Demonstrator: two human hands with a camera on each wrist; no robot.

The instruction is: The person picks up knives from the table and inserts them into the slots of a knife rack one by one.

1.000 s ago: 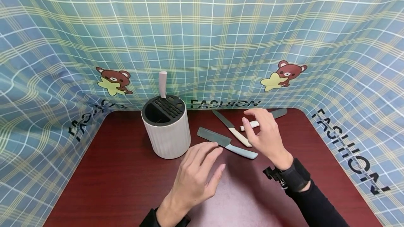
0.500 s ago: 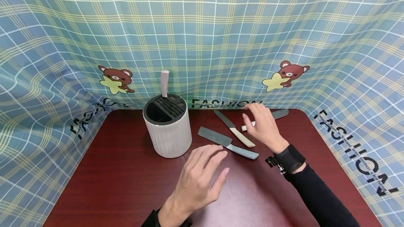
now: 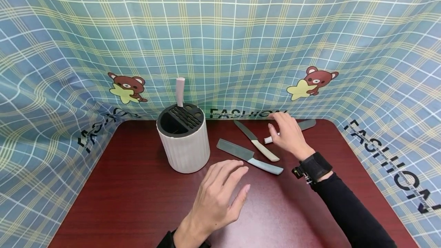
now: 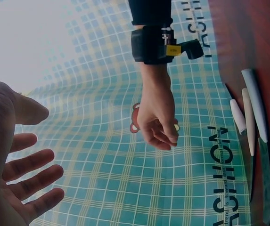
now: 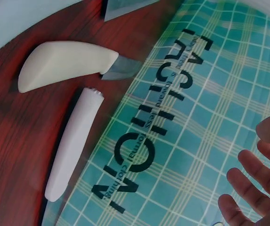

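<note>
The right hand (image 3: 289, 135), its fingers slightly spread, hangs near the grey-bladed knife with white handle (image 3: 307, 124); the left hand (image 3: 216, 198), fingers also spread, hangs near the grey rectangular-bladed knife with pale-blue handle (image 3: 245, 154); both knives lie on the dark-red table (image 3: 120, 202), right of the white ribbed cylindrical holder (image 3: 187, 154).

The right sleeve (image 3: 351, 209) is black; the black wristband (image 3: 315, 167) carries a yellow-labelled device (image 4: 173, 50).
</note>
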